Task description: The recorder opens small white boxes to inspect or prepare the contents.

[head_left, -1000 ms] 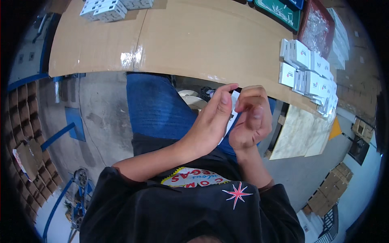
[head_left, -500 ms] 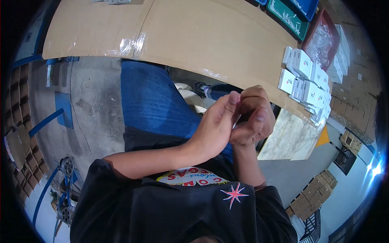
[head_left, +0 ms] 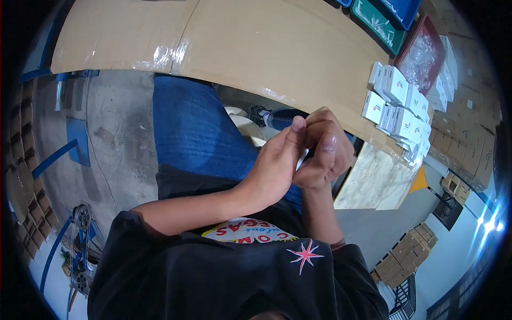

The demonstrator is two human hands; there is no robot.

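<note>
At centre frame the left hand (head_left: 274, 168) and right hand (head_left: 322, 154) pinch together around a small white item (head_left: 302, 160), barely visible between the fingers, which could slip from so slight a grip onto the blue-jeaned lap (head_left: 197, 133).

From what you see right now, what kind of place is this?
Probably a packing workshop or small warehouse. A cardboard-covered table holds a stack of small white boxes, coloured bins stand at its far edge, and cartons are piled on the floor.

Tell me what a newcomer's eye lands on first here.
The two bare hands pressed together mid-frame: left hand against right hand, a sliver of a small white thing between them. Next, the white boxes clustered at the right on the cardboard-covered table.
</note>
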